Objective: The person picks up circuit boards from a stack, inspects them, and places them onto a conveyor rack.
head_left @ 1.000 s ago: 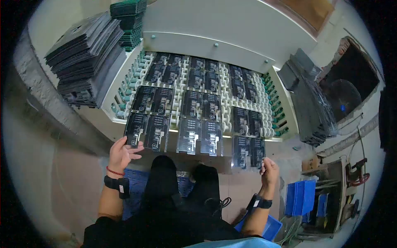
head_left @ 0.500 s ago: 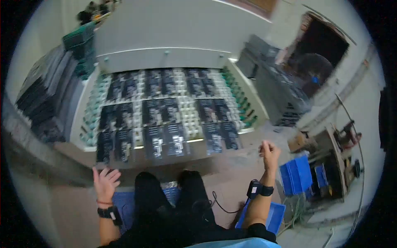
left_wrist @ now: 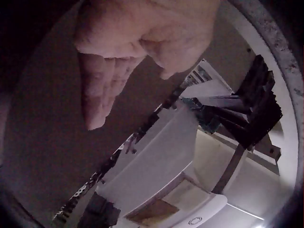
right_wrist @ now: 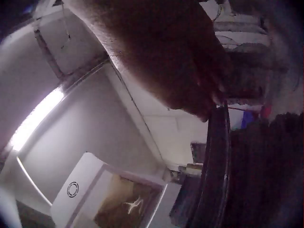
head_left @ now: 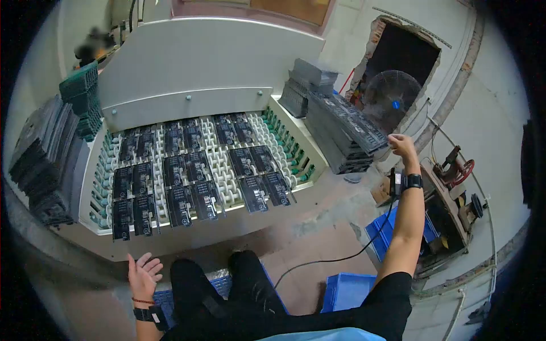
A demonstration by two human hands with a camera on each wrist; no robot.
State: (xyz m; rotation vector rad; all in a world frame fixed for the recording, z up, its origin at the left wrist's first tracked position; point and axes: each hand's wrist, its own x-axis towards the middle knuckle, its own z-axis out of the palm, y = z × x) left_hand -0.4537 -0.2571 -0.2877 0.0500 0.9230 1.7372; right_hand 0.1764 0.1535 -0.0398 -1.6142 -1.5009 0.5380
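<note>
My right hand (head_left: 402, 149) reaches out to the stack of dark circuit board panels (head_left: 341, 128) at the right, where fingers and thumb pinch the near corner of the top panel (head_left: 364, 128). In the right wrist view the fingertips lie at the upper edge of a dark panel (right_wrist: 216, 156). My left hand (head_left: 144, 275), palm up with fingers spread, is held in front of the machine and holds nothing. Just beyond it, rows of dark panels with silver traces (head_left: 142, 213) lie on the white rollers (head_left: 224, 193); the nearest row overhangs the front edge.
More panels are stacked at the left (head_left: 42, 156), beside a green stack (head_left: 81, 96). A tall pale cover (head_left: 210, 62) rises behind the rollers. Blue bins (head_left: 347, 290) stand low at the right, near a cable (head_left: 324, 261). A fan (head_left: 392, 94) sits in the wall opening.
My right hand has let go of the panel at the rollers' front right and moved over to the right stack. My left hand has come away from the front-left panel. The view has swung right.
</note>
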